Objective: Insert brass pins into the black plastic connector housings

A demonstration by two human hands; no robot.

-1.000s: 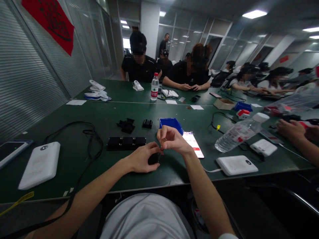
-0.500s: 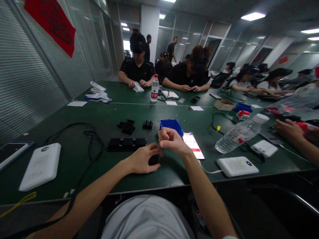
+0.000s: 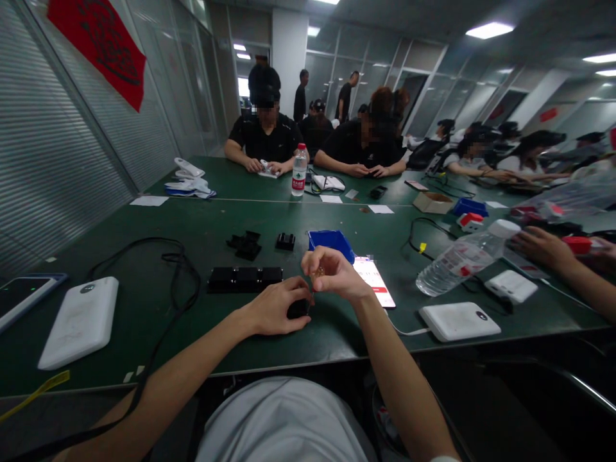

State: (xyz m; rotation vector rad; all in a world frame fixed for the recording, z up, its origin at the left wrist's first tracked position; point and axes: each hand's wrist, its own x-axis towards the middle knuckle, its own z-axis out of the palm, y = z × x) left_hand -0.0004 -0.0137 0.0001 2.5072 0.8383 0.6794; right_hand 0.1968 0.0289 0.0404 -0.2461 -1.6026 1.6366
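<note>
My left hand (image 3: 276,307) is closed around a small black block (image 3: 299,309), pressing it on the green table; the fingers cover much of it. Just above, my right hand (image 3: 334,273) pinches what looks like a small screwdriver (image 3: 317,273) with a translucent amber handle, its lower end close to the block. Left of my hands lies a row of black square pieces (image 3: 245,279). Behind that row are a pile of loose black parts (image 3: 244,245) and another small black block (image 3: 285,241). A blue tray (image 3: 331,242) stands beyond my right hand.
A lit phone (image 3: 378,285), a tilted water bottle (image 3: 462,260) and a white power bank (image 3: 459,321) are on the right. Another white power bank (image 3: 79,323) and a black cable (image 3: 180,263) lie left. Co-workers sit across; one person's hand (image 3: 546,250) is at the right.
My right hand has turned and its fingers have opened slightly around the tool, showing the amber handle; the thin metal shaft is less visible. My left hand stays on the block.
</note>
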